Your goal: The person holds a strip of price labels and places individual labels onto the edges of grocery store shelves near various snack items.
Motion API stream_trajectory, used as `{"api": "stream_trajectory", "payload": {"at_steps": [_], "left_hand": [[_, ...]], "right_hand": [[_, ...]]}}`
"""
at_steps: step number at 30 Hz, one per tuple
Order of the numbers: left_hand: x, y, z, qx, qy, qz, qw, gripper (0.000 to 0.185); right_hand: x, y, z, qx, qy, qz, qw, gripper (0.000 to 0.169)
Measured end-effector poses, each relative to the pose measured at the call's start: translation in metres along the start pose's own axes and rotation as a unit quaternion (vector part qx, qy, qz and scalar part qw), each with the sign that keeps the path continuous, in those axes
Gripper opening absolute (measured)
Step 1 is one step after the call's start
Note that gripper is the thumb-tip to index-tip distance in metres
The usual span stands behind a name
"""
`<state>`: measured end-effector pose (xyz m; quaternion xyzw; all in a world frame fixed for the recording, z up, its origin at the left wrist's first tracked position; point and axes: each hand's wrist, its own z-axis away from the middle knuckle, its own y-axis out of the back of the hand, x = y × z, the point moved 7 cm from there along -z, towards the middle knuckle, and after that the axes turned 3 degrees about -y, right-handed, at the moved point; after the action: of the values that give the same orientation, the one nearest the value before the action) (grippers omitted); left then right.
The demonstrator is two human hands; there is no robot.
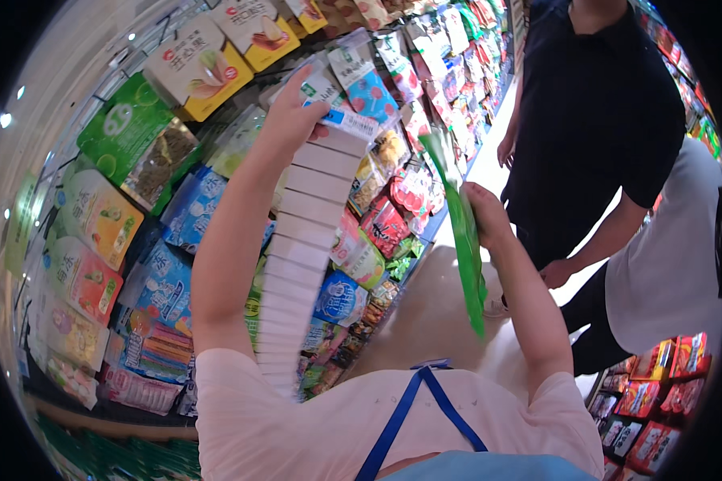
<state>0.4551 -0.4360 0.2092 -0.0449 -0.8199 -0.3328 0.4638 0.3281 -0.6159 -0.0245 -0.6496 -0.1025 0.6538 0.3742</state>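
Observation:
My left hand (298,117) is raised to the hanging snack display, its thumb and curled fingers on a blue-and-white price label (350,120) with a printed code. A long white strip (304,240) with dark cross lines extends below that label; its build is hard to tell. My right hand (486,213) grips a flat green plastic packet (464,246), seen nearly edge-on over the aisle. Just behind the label hang a white-and-blue snack packet (364,81) and similar bags. To the left of my forearm hangs a green pouch (138,141) with a see-through window.
A person in a black shirt (589,120) stands close on the right, near another in a pale grey top (662,252). Boxy white-and-yellow nut packs (200,69) hang above. Blue snack bags (159,282) hang lower left. Red packets (638,397) fill a shelf lower right.

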Motion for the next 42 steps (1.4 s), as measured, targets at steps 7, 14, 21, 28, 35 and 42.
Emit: {"api": "stream_trajectory", "payload": {"at_steps": [7, 14, 21, 28, 35, 42], "left_hand": [[-0.036, -0.060, -0.028, -0.093, 0.087, 0.128, 0.984, 0.054], [-0.029, -0.061, -0.011, -0.105, 0.085, 0.190, 0.972, 0.050], [-0.051, -0.051, 0.011, -0.088, 0.035, 0.325, 0.941, 0.045], [-0.126, -0.067, 0.106, -0.040, 0.016, 0.325, 0.945, 0.043], [-0.156, -0.083, 0.170, -0.015, 0.018, 0.339, 0.940, 0.046], [-0.149, -0.098, 0.190, -0.060, 0.002, 0.356, 0.933, 0.047]], "right_hand": [[-0.045, 0.038, -0.080, -0.005, -0.004, -0.126, 0.992, 0.019], [-0.072, 0.008, -0.109, 0.004, 0.010, -0.112, 0.994, 0.022], [-0.059, -0.005, -0.092, 0.001, 0.004, -0.093, 0.996, 0.025], [0.006, 0.040, 0.017, 0.108, 0.118, -0.060, 0.985, 0.018], [0.044, 0.083, 0.110, 0.258, 0.160, -0.053, 0.951, 0.014], [0.057, 0.099, 0.150, 0.297, 0.194, -0.046, 0.934, 0.025]]}}
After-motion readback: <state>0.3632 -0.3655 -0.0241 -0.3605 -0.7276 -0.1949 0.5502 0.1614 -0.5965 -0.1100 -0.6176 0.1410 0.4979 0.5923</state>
